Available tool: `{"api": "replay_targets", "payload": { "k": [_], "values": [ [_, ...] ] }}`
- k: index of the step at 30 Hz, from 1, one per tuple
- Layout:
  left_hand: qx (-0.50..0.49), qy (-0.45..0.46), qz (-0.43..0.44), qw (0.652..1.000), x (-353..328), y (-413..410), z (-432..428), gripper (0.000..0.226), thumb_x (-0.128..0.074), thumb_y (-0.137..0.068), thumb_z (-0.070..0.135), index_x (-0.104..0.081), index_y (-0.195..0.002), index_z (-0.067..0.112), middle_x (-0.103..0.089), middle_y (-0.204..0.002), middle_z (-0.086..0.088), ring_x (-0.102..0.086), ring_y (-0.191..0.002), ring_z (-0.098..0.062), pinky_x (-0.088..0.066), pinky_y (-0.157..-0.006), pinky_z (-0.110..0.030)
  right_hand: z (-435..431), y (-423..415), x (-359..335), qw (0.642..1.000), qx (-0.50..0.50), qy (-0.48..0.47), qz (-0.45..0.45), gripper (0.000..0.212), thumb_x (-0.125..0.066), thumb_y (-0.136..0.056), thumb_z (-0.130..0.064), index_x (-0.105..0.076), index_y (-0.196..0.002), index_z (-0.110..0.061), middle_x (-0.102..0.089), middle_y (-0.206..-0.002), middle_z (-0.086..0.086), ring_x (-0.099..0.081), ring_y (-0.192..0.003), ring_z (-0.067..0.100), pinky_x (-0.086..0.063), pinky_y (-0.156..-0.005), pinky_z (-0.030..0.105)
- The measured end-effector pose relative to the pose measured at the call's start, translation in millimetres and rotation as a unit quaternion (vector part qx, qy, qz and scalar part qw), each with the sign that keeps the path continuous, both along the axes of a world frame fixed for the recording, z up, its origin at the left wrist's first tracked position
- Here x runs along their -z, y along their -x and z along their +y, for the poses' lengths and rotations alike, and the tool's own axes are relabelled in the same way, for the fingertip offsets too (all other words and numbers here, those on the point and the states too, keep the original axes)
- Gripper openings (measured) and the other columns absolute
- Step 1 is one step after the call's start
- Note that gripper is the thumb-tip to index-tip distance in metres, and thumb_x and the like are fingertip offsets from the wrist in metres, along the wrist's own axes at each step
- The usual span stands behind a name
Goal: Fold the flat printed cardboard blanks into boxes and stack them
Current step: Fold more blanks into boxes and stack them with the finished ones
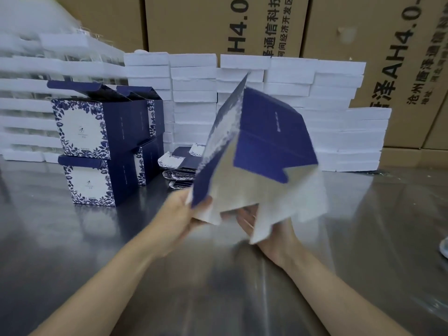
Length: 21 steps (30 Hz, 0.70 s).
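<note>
Hands: our left hand (pixel 180 209) pinched the lower left corner of the half-opened blank (pixel 257 151); our right hand (pixel 260 226) lay palm-up under its loose white flaps, fingers hidden, so we could not tell how firmly it held.
Blank's place: centre of the frame, raised above the steel table (pixel 72 251), touching nothing but our hands.
Pointing: long axis ran from our hands up and away, tilted left; the top corner aimed at the upper centre, the navy panel faced right, and the open flapped end faced us.
Doing it well: we judged the sleeve needed squaring along its creases before tucking the bottom flaps, side flaps first.
Stack: folded boxes (pixel 97 146) stood two high at left.
Supply: flat blanks (pixel 180 166) lay behind.
</note>
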State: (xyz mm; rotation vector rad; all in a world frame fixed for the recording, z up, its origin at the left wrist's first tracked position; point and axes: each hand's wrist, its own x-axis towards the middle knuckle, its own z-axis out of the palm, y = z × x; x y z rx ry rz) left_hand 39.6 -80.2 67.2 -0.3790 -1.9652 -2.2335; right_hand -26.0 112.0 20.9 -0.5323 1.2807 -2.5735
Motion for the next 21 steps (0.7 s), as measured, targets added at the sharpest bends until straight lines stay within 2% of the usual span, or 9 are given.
{"api": "replay_targets", "payload": {
  "k": [3,6,8,10,12,14,17,19,21],
  "values": [
    [-0.186,0.115,0.150,0.964,-3.5,4.6,-24.1,0.021,-0.073,-0.080,0.018,-0.072,-0.092,0.034,-0.073,-0.087,-0.005,-0.065,-0.076,-0.017,-0.055,-0.069,-0.036,-1.9,2.2,-0.8,0.995,0.089,-0.036,0.029,0.039,-0.035,-0.100,-0.040,-0.073,-0.101,-0.034,-0.072,-0.100,-0.003,-0.069,-0.089,0.014,-0.053,-0.077,0.033],
    [-0.278,0.127,0.179,0.935,8.8,12.4,-30.0,0.030,-0.057,-0.087,0.004,-0.067,-0.086,0.033,-0.067,-0.079,-0.005,-0.051,-0.064,-0.012,-0.041,-0.055,-0.029,-3.5,6.4,-1.3,0.972,0.218,-0.072,0.050,0.045,-0.040,-0.097,-0.050,-0.050,-0.136,-0.031,-0.067,-0.115,0.000,-0.067,-0.090,0.013,-0.053,-0.075,0.033],
    [-0.327,0.156,0.197,0.911,20.2,16.7,-24.9,0.033,-0.053,-0.087,0.006,-0.064,-0.082,0.036,-0.065,-0.075,0.003,-0.046,-0.058,-0.007,-0.034,-0.049,-0.024,-1.8,9.0,2.7,0.950,0.267,-0.118,0.114,0.064,-0.049,-0.090,-0.055,-0.034,-0.147,-0.028,-0.057,-0.132,-0.001,-0.063,-0.103,0.010,-0.053,-0.087,0.037],
    [-0.340,0.204,0.230,0.889,30.2,18.3,-17.6,0.025,-0.053,-0.083,0.012,-0.062,-0.079,0.035,-0.062,-0.069,0.012,-0.041,-0.052,0.000,-0.029,-0.046,-0.018,-1.4,8.5,5.9,0.942,0.244,-0.177,0.148,0.084,-0.055,-0.075,-0.071,-0.026,-0.148,-0.041,-0.040,-0.149,-0.010,-0.048,-0.128,0.009,-0.043,-0.103,0.044],
    [-0.324,0.210,0.246,0.889,40.9,21.7,-12.5,0.030,-0.056,-0.075,0.007,-0.062,-0.078,0.036,-0.063,-0.071,0.017,-0.047,-0.056,0.004,-0.032,-0.048,-0.013,-1.8,7.5,8.9,0.936,0.209,-0.220,0.180,0.092,-0.063,-0.060,-0.081,-0.023,-0.139,-0.056,-0.022,-0.157,-0.016,-0.031,-0.139,0.000,-0.035,-0.109,0.030],
    [-0.337,0.209,0.213,0.893,53.1,29.7,-14.2,0.036,-0.063,-0.073,-0.002,-0.062,-0.079,0.033,-0.064,-0.070,0.016,-0.054,-0.060,-0.001,-0.038,-0.049,-0.014,-4.8,6.3,11.0,0.922,0.179,-0.266,0.216,0.102,-0.076,-0.057,-0.065,-0.018,-0.140,-0.052,-0.009,-0.160,-0.015,-0.023,-0.139,-0.010,-0.031,-0.108,0.016],
    [-0.373,0.249,0.179,0.876,62.6,45.4,-18.8,0.023,-0.068,-0.078,-0.002,-0.058,-0.078,0.019,-0.060,-0.068,0.010,-0.052,-0.061,-0.010,-0.041,-0.053,-0.033,-14.5,5.9,16.0,0.888,0.118,-0.362,0.259,0.129,-0.088,-0.058,-0.034,-0.001,-0.153,-0.034,-0.013,-0.160,-0.012,-0.021,-0.144,0.003,-0.029,-0.116,0.031],
    [-0.365,0.261,0.211,0.868,61.2,50.8,-16.4,0.026,-0.064,-0.085,0.005,-0.052,-0.075,0.025,-0.054,-0.065,0.014,-0.047,-0.059,-0.001,-0.037,-0.055,-0.023,-17.5,1.9,12.1,0.904,0.161,-0.321,0.234,0.106,-0.083,-0.073,-0.016,-0.014,-0.152,-0.031,-0.036,-0.152,-0.007,-0.039,-0.136,0.005,-0.038,-0.109,0.026],
    [-0.339,0.268,0.233,0.871,59.7,52.3,-11.7,0.026,-0.062,-0.091,0.011,-0.052,-0.077,0.030,-0.055,-0.066,0.021,-0.049,-0.062,0.007,-0.034,-0.058,-0.009,-12.6,1.6,6.0,0.907,0.279,-0.253,0.190,0.046,-0.065,-0.091,-0.015,-0.050,-0.132,-0.028,-0.059,-0.129,-0.001,-0.057,-0.113,0.004,-0.046,-0.094,0.022]
  ]
}}
